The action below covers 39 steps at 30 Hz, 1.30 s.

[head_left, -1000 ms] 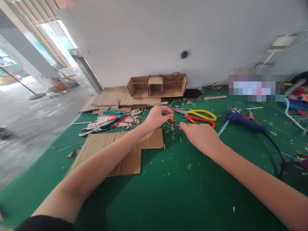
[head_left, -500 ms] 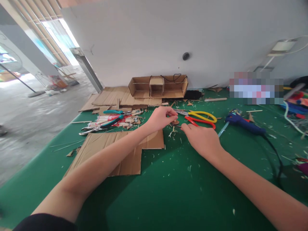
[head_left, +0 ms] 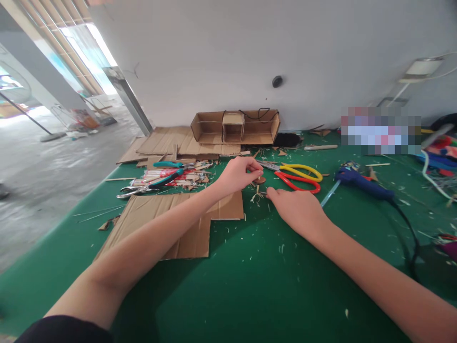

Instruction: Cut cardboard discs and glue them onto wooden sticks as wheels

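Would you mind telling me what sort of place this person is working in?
Probably a craft or model-making workbench: a green table strewn with cardboard sheets, a half-built cardboard box, scissors, pliers and a blue glue gun, with both hands among small scraps.

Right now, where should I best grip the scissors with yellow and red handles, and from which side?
Probably grip the yellow and red handle loops of the scissors, coming from the right: the loops lie flat and open there, while the blades point left toward the left hand.

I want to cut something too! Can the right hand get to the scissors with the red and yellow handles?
Probably yes. The right hand lies on the green table just short of the red-and-yellow-handled scissors, with only small scraps between them.
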Tool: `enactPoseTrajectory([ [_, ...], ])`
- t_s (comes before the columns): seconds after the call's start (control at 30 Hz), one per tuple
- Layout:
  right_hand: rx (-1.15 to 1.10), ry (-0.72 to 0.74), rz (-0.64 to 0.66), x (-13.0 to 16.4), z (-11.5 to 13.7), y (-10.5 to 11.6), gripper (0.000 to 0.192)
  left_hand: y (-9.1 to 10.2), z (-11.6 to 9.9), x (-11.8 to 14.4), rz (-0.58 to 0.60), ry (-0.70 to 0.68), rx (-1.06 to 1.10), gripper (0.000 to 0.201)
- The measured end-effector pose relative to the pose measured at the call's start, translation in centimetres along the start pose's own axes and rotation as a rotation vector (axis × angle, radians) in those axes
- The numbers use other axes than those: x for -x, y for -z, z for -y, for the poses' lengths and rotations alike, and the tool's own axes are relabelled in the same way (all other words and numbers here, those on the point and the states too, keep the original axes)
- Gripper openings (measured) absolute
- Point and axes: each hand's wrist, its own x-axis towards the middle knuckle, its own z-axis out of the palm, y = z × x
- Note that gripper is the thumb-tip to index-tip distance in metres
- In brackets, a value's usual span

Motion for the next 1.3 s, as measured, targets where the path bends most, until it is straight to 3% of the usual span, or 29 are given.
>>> enactPoseTrajectory([
  [0.2, 0.035, -0.046, -0.093, -0.2, -1.0, -0.3, 0.026, -0.1, 0.3, -0.2, 0.015, 0.008, 0.03, 0.011],
  [0.53, -0.104, 0.024, 0.078, -0.6, -0.8, -0.5, 0.021, 0.0, 0.0, -0.1, 0.023, 0.026, 0.056, 0.013],
  [0.97, -0.007, -0.029, -0.117, -0.2, -1.7, -0.8, 0.027, 0.0, 0.0, -0.3, 0.032, 0.072, 0.074, 0.011],
  [1.17, -0.071, -0.02, -0.057, -0.9, -2.0, -1.0, 0.03, 0.0, 0.2, -0.3, 0.015, 0.105, 0.094, 0.012],
  [1.3, -0.1, 0.068, -0.014, -0.9, -2.0, -1.3, 0.021, 0.0, -0.3, -0.1, 0.042, 0.097, 0.144, 0.013],
])
